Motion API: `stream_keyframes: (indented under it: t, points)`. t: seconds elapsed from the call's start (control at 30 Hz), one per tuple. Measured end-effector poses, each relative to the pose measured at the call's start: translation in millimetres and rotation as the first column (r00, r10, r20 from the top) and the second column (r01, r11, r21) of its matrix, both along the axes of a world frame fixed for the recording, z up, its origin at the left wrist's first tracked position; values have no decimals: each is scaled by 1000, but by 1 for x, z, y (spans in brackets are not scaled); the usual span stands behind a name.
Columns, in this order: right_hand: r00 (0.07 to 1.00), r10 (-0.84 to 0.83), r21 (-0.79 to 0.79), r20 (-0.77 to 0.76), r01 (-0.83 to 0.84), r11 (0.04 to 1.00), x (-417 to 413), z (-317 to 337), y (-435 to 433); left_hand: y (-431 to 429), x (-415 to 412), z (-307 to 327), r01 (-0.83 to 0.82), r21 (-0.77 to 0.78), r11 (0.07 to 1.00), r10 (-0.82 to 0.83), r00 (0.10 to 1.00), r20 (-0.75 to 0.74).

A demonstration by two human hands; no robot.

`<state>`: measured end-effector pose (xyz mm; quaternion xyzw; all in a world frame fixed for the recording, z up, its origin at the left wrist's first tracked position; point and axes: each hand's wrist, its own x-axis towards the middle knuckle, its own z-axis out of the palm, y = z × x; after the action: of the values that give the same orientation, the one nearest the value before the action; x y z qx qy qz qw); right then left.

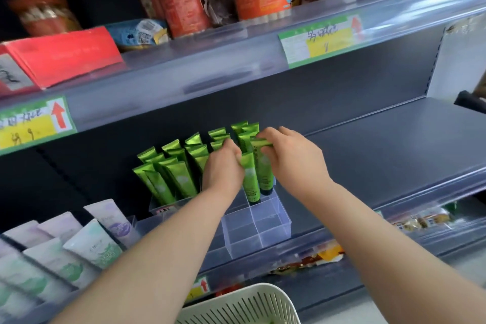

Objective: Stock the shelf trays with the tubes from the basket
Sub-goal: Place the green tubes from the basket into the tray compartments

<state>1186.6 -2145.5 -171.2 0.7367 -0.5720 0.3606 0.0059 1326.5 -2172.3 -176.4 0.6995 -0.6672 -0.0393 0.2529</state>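
Note:
Two clear divided trays sit on the dark middle shelf. The left tray (157,208) is packed with several upright green tubes (168,166). The right tray (276,221) holds green tubes at its back, and its front compartments are bare. My left hand (223,166) grips one green tube (251,181) standing cap-down in that tray. My right hand (292,155) pinches the flat top end of a second green tube (264,173) right beside it. The white slotted basket (244,305) is at the bottom edge, below my arms.
White, lilac and mint tubes (92,242) fill the shelf's left end. The shelf surface (394,144) stretches to the right of the trays. Red snack cartons (181,0) stand on the shelf above. Packets (310,258) lie on the lower shelf.

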Motion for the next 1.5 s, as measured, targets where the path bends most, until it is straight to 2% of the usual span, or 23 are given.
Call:
stream_keyframes:
  t: [0.33, 0.47, 0.6, 0.8, 0.93, 1.1, 1.23, 1.3, 1.37, 1.43, 1.5]
  points:
    - [993, -9, 116, -121, 23, 993, 15, -27, -23, 4, 12, -9, 77, -48, 996, -81, 993, -87]
    - [996, -17, 156, -85, 30, 987, 19, -35, -22, 11, 18, -8, 87, -46, 995, -91, 991, -99]
    - [999, -9, 66, -48, 12, 998, 24, -34, -17, 21, 25, -4, 85, -81, 993, -94, 988, -125]
    - [1000, -2, -208, -12, -1, 978, 46, -41, 17, 46, 39, -7, 110, -177, 978, -142, 973, -183]
    - [999, 21, -215, 46, -10, 977, 66, -71, 59, 86, 58, -38, 165, -290, 943, -241, 938, -251]
    - [993, 101, -73, 56, -97, 993, 84, -129, 103, 142, 90, -97, 192, -283, 940, -256, 944, -208]
    - [996, 86, 94, -39, -82, 992, 87, -171, 126, 178, 113, -142, 162, -125, 979, -183, 965, -185]
    - [982, 114, 245, -149, -75, 967, 90, -187, 135, 191, 121, -162, 109, 31, 994, -103, 980, -168]
    - [947, 212, 491, -241, -69, 868, 93, -199, 144, 201, 127, -182, 53, 240, 969, -24, 992, -122]
    - [920, 295, 725, -256, -19, 689, 92, -212, 149, 210, 133, -204, 41, 399, 916, -7, 996, -87]
    - [879, 365, 834, -308, 64, 549, 89, -218, 150, 221, 138, -224, 31, 501, 865, -1, 998, -59]
